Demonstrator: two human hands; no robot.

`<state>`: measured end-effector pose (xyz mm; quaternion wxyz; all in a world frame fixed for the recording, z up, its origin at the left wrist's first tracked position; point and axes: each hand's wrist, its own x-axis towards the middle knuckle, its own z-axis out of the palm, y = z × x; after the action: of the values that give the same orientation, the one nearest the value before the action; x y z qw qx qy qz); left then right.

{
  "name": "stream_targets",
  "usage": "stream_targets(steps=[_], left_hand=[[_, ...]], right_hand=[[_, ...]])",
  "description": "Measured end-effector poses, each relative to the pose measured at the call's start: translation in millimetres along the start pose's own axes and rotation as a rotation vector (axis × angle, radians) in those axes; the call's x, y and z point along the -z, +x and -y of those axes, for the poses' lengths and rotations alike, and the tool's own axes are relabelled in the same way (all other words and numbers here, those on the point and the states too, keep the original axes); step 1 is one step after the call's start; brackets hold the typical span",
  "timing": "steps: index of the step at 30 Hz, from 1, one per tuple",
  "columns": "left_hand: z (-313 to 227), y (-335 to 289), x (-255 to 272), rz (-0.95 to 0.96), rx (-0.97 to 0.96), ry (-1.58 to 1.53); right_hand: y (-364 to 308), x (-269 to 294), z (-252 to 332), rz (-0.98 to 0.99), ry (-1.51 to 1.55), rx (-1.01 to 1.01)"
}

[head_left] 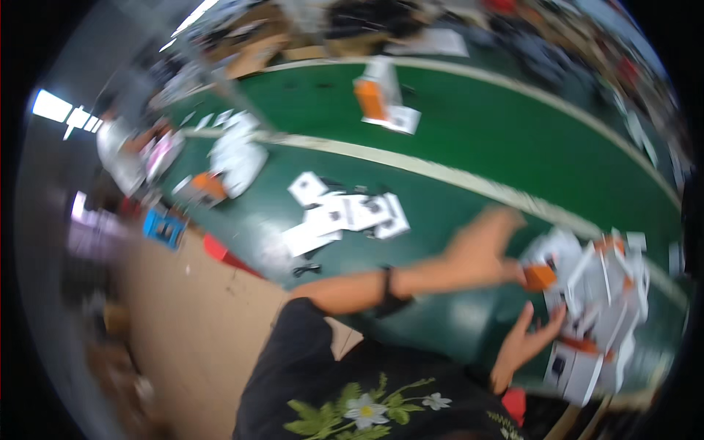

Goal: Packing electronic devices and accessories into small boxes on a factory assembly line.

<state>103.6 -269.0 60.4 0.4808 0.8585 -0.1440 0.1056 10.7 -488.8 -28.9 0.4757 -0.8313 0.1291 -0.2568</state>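
My left hand, with a dark band at its wrist, reaches across to the right over the green table. It is smeared by motion, but its thumb and fingers look apart, with nothing seen in them. Just beyond its thumb is a small orange box end. My right hand is open, fingers spread, beside a pile of white-and-orange boxes, some in clear plastic bags. Nearest to it, a white box with a dark picture stands at the table's front edge.
White printed cards and a small black cable lie mid-table. Bagged boxes are at the left, near another person. A white-and-orange box stands on the green belt behind a pale rail.
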Motion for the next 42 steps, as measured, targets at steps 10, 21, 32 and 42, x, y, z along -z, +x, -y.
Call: stream_targets(steps=[10, 21, 32, 42], left_hand=[[279.3, 160.8, 230.9, -0.650, 0.461, 0.560], [103.8, 15.8, 116.2, -0.391, 0.342, 0.129], [36.7, -15.8, 65.3, 0.085, 0.125, 0.365], [304.0, 246.7, 185.6, -0.135, 0.184, 0.906]], right_hand=[[-20.0, 26.4, -19.7, 0.108, -0.127, -0.032], [3.1, -2.7, 37.3, 0.789, 0.405, 0.201], [-16.8, -46.2, -18.2, 0.464, 0.423, -0.262], [-26.2, -53.8, 18.7, 0.440, 0.079, -0.042]])
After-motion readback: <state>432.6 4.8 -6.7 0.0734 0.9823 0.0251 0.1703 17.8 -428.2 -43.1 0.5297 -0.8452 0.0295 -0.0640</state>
